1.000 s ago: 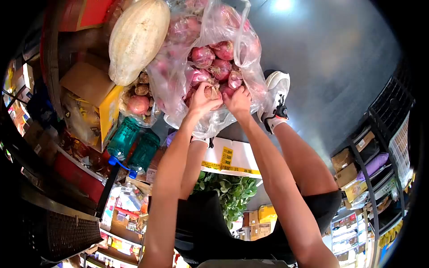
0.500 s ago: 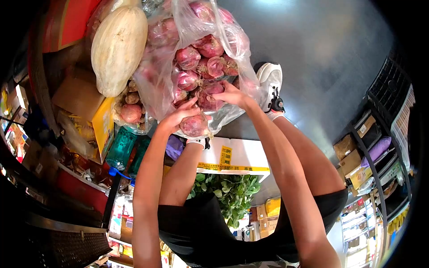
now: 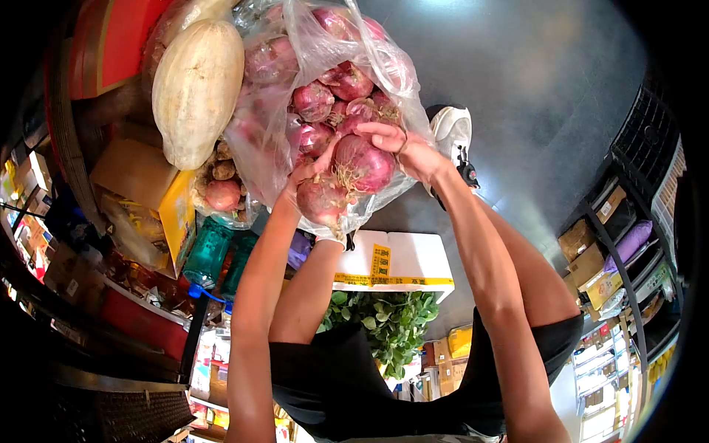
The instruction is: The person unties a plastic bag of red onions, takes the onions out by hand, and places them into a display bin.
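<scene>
A clear plastic bag (image 3: 258,140) of red onions stands open at the top centre. At its near edge, my left hand (image 3: 309,171) is around a red onion (image 3: 322,201) with a dry stem end pointing down. Beside it, a larger red onion (image 3: 365,164) with roots showing lies against my right hand (image 3: 402,148), whose fingers are spread over its upper right side. The two onions touch each other. Several more onions (image 3: 313,101) lie inside the bag beyond my hands.
Left of the bag are a large pale gourd (image 3: 198,92), a small bag with potatoes and an onion (image 3: 223,195), a yellow-sided carton (image 3: 177,214) and green bottles (image 3: 208,251). A white foam box (image 3: 413,255) and leafy greens (image 3: 391,325) are below. Shelves (image 3: 628,273) stand right.
The larger onion has come up and turned so its roots show. My right hand has shifted right, its fingers opening. The smaller onion has turned in my left hand, its stem end now downward.
</scene>
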The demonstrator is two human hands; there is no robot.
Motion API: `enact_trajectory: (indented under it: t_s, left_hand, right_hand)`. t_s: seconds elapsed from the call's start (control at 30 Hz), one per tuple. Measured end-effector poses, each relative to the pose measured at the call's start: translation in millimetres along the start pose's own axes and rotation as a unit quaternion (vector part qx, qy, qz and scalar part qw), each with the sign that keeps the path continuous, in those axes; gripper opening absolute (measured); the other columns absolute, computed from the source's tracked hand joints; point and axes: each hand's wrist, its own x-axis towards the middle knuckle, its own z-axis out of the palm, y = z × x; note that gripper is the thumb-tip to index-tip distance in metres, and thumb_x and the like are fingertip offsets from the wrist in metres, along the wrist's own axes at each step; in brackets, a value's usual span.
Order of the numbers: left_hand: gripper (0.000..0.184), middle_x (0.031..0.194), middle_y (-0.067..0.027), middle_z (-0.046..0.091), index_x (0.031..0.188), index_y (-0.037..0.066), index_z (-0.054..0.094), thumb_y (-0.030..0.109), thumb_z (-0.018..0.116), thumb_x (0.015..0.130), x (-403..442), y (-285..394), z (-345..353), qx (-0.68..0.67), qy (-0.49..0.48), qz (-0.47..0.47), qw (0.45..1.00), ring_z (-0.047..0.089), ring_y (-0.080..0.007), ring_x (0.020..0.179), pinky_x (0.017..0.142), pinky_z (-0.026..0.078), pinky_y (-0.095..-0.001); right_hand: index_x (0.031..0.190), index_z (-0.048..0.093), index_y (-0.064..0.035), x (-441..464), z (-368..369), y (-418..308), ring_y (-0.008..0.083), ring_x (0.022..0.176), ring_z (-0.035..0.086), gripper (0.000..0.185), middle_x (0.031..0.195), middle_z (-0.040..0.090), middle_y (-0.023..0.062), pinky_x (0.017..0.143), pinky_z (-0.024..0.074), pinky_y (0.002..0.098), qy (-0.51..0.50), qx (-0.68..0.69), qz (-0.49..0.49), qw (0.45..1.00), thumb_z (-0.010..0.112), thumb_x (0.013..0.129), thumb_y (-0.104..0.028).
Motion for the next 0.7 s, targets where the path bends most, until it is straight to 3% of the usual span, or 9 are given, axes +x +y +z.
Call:
enact_trajectory:
  t_s: [0.23, 0.3, 0.43, 0.47, 0.5, 0.57, 0.6, 0.63, 0.7]
  left_hand:
    - [0.104, 0.143, -0.0111, 0.033, 0.146, 0.012, 0.013, 0.032, 0.078, 0.067, 1.6, 11.0, 7.6, 0.007, -0.105, -0.093, 0.990, 0.043, -0.0307, 0.124, 0.100, 0.039, -0.0429]
    - [0.106, 0.143, -0.0110, 0.032, 0.147, 0.011, 0.013, 0.032, 0.078, 0.066, 2.0, 12.9, 11.7, 0.011, -0.122, -0.105, 0.987, 0.042, -0.0300, 0.125, 0.102, 0.037, -0.0421]
    - [0.110, 0.145, -0.0107, 0.031, 0.147, 0.009, 0.011, 0.033, 0.079, 0.065, 2.2, 18.1, 16.3, 0.018, -0.142, -0.111, 0.983, 0.040, -0.0284, 0.127, 0.105, 0.034, -0.0407]
    - [0.110, 0.145, -0.0107, 0.030, 0.147, 0.009, 0.010, 0.033, 0.079, 0.065, 2.1, 20.9, 17.6, 0.022, -0.144, -0.112, 0.983, 0.040, -0.0281, 0.128, 0.106, 0.034, -0.0403]
    - [0.113, 0.146, -0.0105, 0.028, 0.147, 0.008, 0.009, 0.033, 0.080, 0.063, -0.1, 24.6, 21.1, 0.040, -0.138, -0.110, 0.984, 0.037, -0.0271, 0.130, 0.107, 0.031, -0.0393]
    - [0.122, 0.149, -0.0099, 0.021, 0.148, 0.008, 0.004, 0.031, 0.081, 0.056, -3.0, 28.3, 26.0, 0.091, -0.123, -0.107, 0.982, 0.029, -0.0240, 0.135, 0.111, 0.022, -0.0361]
    - [0.126, 0.149, -0.0109, 0.021, 0.148, 0.007, 0.003, 0.032, 0.082, 0.053, -4.2, 32.6, 26.0, 0.123, -0.132, -0.107, 0.978, 0.027, -0.0225, 0.136, 0.112, 0.018, -0.0355]
    - [0.130, 0.149, -0.0118, 0.020, 0.148, 0.007, 0.002, 0.033, 0.083, 0.051, -5.4, 37.0, 26.3, 0.155, -0.140, -0.107, 0.972, 0.024, -0.0210, 0.137, 0.113, 0.014, -0.0349]
    - [0.131, 0.145, -0.0101, 0.022, 0.146, 0.009, 0.005, 0.046, 0.086, 0.051, -18.7, 44.7, 45.6, 0.174, -0.118, -0.136, 0.968, 0.028, -0.0252, 0.134, 0.111, 0.021, -0.0373]
  right_hand:
    - [0.133, 0.046, -0.0093, -10.5, 10.1, 2.9, 0.0170, 0.122, 0.044, 0.044, 0.130, 0.049, 0.0056, 0.104, 0.0354, 0.0322, 0.036, -0.023, -0.076, 0.996, 0.051, 0.095, -0.030]
    - [0.132, 0.044, -0.0067, -6.9, 15.1, 2.8, 0.0200, 0.123, 0.043, 0.053, 0.133, 0.047, 0.0107, 0.103, 0.0386, 0.0352, 0.071, 0.020, -0.074, 0.995, 0.053, 0.091, -0.040]
    - [0.131, 0.044, -0.0070, 6.5, 34.7, 1.3, 0.0215, 0.121, 0.046, 0.048, 0.131, 0.047, 0.0114, 0.101, 0.0401, 0.0354, 0.213, 0.087, -0.087, 0.969, 0.052, 0.092, -0.035]
    - [0.130, 0.045, -0.0049, 10.3, 22.8, 7.5, 0.0227, 0.119, 0.047, 0.043, 0.127, 0.049, 0.0110, 0.101, 0.0400, 0.0347, 0.165, 0.147, -0.085, 0.972, 0.051, 0.091, -0.023]
    - [0.130, 0.045, -0.0049, 15.6, 14.3, 15.0, 0.0227, 0.119, 0.047, 0.043, 0.127, 0.049, 0.0110, 0.101, 0.0400, 0.0347, 0.162, 0.148, -0.084, 0.972, 0.051, 0.091, -0.023]
    - [0.122, 0.051, -0.0030, 27.5, -9.8, 35.5, 0.0218, 0.110, 0.051, 0.036, 0.117, 0.055, 0.0104, 0.093, 0.0438, 0.0342, 0.324, 0.039, -0.035, 0.945, 0.048, 0.089, -0.017]
    - [0.113, 0.056, -0.0029, 40.7, -53.5, 63.8, 0.0199, 0.094, 0.055, 0.030, 0.102, 0.059, 0.0079, 0.082, 0.0450, 0.0323, 0.325, -0.004, -0.028, 0.945, 0.050, 0.086, -0.016]
    - [0.113, 0.056, -0.0029, 44.4, -63.4, 58.1, 0.0199, 0.094, 0.055, 0.030, 0.102, 0.059, 0.0079, 0.082, 0.0450, 0.0323, 0.324, -0.003, -0.030, 0.945, 0.050, 0.086, -0.016]
    - [0.106, 0.059, -0.0043, 53.9, -69.2, 47.1, 0.0179, 0.080, 0.055, 0.026, 0.091, 0.060, 0.0067, 0.074, 0.0445, 0.0317, 0.382, 0.039, -0.085, 0.919, 0.055, 0.085, -0.021]
